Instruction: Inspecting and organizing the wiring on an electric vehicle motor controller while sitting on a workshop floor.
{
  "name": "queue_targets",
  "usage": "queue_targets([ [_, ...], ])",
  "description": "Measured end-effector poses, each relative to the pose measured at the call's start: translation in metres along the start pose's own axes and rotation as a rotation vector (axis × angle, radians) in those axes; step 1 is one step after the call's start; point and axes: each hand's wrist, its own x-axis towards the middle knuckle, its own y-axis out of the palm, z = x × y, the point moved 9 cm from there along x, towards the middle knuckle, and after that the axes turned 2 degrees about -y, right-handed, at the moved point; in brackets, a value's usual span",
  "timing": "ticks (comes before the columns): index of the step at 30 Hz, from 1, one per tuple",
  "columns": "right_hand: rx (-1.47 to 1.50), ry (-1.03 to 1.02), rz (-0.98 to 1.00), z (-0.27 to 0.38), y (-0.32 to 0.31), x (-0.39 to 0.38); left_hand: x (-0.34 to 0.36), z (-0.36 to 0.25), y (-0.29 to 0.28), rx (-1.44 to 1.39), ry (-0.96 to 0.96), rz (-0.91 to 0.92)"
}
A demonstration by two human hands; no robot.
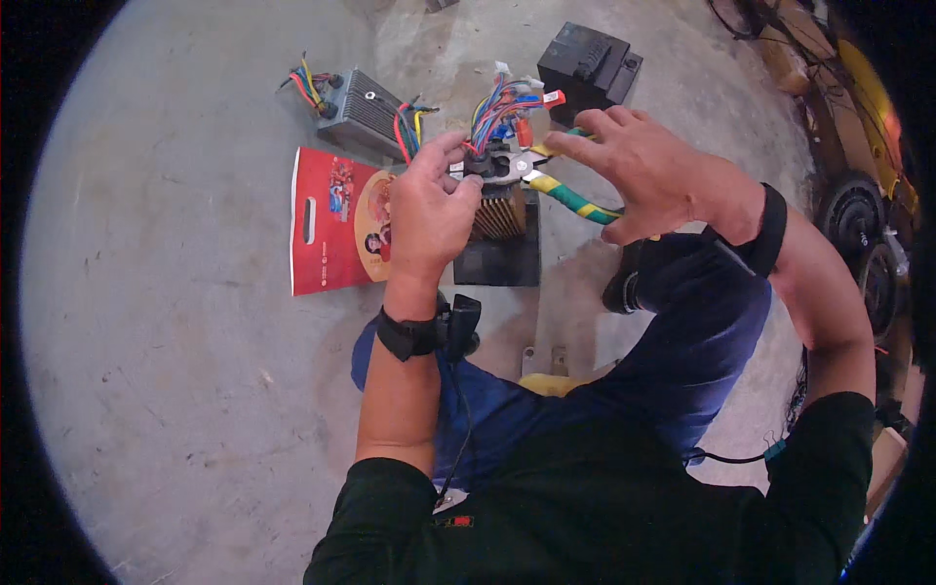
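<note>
1. Our left hand [434, 210] reaches forward, its thumb and fingers clamped around the black collar [478, 164] at the base of a bundle of coloured wires [495, 112].
2. Our right hand [673, 180] holds the pliers [526, 168] by their green and yellow handles; its fingers are on the far handle and its thumb on the near one, with the handles spread apart.
3. We see the pliers' head at the collar, beside the left fingertips; we cannot tell whether the jaws bite on anything.
4. Just below the collar we see a brownish finned box [502, 216], above a black block [497, 261].
5. To the left, a red bag [336, 229] lies on the floor [175, 312], near a grey finned box [363, 109] with wires at both ends.
6. Beyond the right hand we see a black case [587, 66].
</note>
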Motion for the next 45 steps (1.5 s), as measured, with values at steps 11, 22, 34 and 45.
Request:
queue_targets([
  [11,-0.004,0.063,0.031,-0.002,0.008,-0.002,0.009,-0.028,0.013,0.344,0.256,-0.17],
  [22,-0.013,0.08,0.038,-0.009,0.016,-0.002,0.018,-0.026,0.015,0.31,0.112,-0.089],
  [34,0.008,0.14,0.092,-0.012,0.024,-0.005,0.049,-0.031,0.029,0.402,0.034,0.184],
  [45,0.028,0.157,0.086,-0.01,0.026,-0.008,0.05,-0.021,0.02,0.072,0.014,-0.001],
])
